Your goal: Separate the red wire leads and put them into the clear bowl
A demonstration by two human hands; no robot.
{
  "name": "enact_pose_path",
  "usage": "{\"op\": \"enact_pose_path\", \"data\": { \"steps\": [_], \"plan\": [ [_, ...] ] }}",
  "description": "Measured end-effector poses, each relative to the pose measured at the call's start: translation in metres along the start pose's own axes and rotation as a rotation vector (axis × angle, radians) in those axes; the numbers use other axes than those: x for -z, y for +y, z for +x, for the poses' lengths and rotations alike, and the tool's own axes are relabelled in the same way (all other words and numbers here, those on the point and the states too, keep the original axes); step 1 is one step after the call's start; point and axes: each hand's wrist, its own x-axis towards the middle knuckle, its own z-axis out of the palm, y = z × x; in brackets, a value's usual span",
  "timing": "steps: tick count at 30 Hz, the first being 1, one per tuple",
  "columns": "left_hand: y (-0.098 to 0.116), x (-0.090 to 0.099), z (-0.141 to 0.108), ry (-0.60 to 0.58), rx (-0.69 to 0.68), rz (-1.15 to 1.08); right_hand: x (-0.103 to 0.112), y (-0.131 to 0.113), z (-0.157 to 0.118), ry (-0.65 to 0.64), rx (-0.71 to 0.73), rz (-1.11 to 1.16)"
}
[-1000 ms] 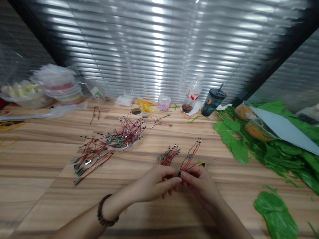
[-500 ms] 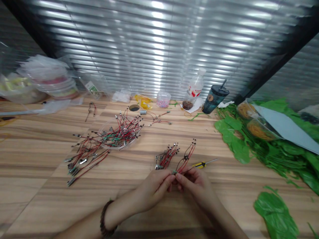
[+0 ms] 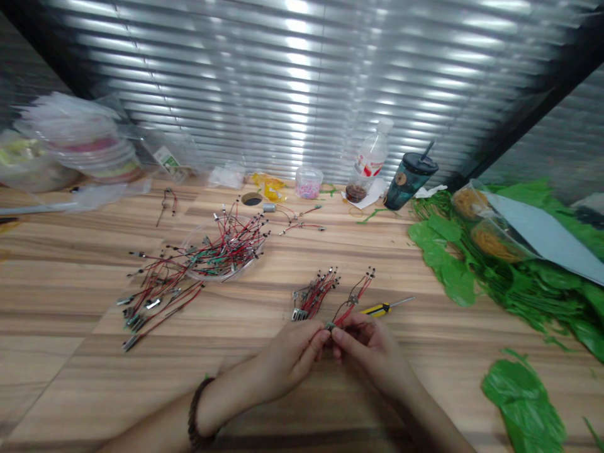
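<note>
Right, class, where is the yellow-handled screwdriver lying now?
In the head view, the yellow-handled screwdriver lies on the wooden table, just beyond the right hand, between the small bundle of red-wired leads and the green leaves.

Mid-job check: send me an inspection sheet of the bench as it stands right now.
surface: wooden table
job's things: wired part between the hands; bundle of leads just beyond them; more in a plastic dish; loose leads beside it
clutter: screwdriver, bottle, tumbler, plastic bags
hands: left hand and right hand both pinch the wired part
cables: nothing seen beyond the leads
surroundings: slatted blinds behind; green sheets to the right
</note>
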Motion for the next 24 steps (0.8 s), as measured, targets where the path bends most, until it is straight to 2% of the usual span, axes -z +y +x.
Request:
{"op": "enact_pose_path", "data": {
  "steps": [3, 6, 9, 10, 12, 16, 19, 22, 24],
  "plan": [
    [0.006, 0.002, 0.001, 0.028, 0.043, -0.027, 0.005, -0.008, 0.001, 0.013, 0.015, -0.104],
    [0.008, -0.003, 0.001, 0.085, 0.158, -0.070, 0.035, -0.022, 0.000, 0.049, 0.088, -0.392],
    [0.008, -0.013, 0.000, 0.044, 0.299, -0.094, 0.078, -0.029, -0.003, 0.329, 0.163, -0.843],
    [0.008, -0.016, 0.000, 0.012, 0.321, -0.074, 0.090, -0.029, -0.005, 0.336, 0.182, -0.993],
    [0.012, -0.017, -0.002, -0.056, 0.320, -0.003, 0.102, -0.024, -0.007, 0.249, 0.245, -1.174],
    [0.027, -0.003, -0.007, -0.251, 0.203, 0.189, 0.092, -0.014, -0.011, 0.047, 0.355, -1.381],
    [0.034, 0.010, -0.009, -0.360, 0.197, 0.397, 0.086, -0.019, -0.014, -0.041, 0.323, -1.513],
    [0.033, 0.011, -0.008, -0.352, 0.216, 0.611, 0.093, -0.032, -0.020, 0.017, 0.199, -1.638],
    [0.029, 0.007, -0.006, -0.341, 0.210, 0.718, 0.097, -0.041, -0.027, 0.130, 0.220, -1.623]
  ]
}}
